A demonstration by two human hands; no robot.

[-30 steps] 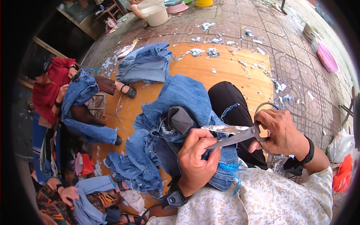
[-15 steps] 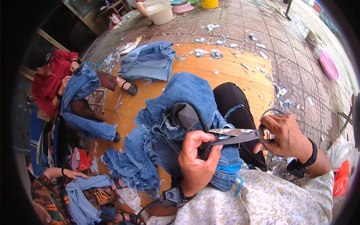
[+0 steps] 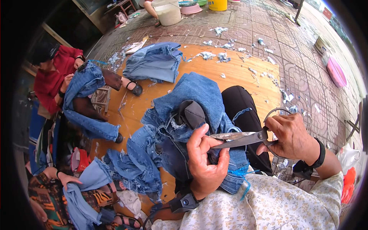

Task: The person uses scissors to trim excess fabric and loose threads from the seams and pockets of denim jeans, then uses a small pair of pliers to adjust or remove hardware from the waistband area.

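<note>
Apparently trimming: dark cloth pinched in left hand; scissors, parted, gripped in right hand; tautness likely needed next.

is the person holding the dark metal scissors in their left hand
No, the right hand grips the dark metal scissors by their looped handles, with the open blades pointing toward the left hand.

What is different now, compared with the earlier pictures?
The scissors have closed further, not fully. The co-worker's hand at lower left has shifted upward in the picture, with pale denim. The right hand keeps the scissors; folded jeans remain on the board.
</note>
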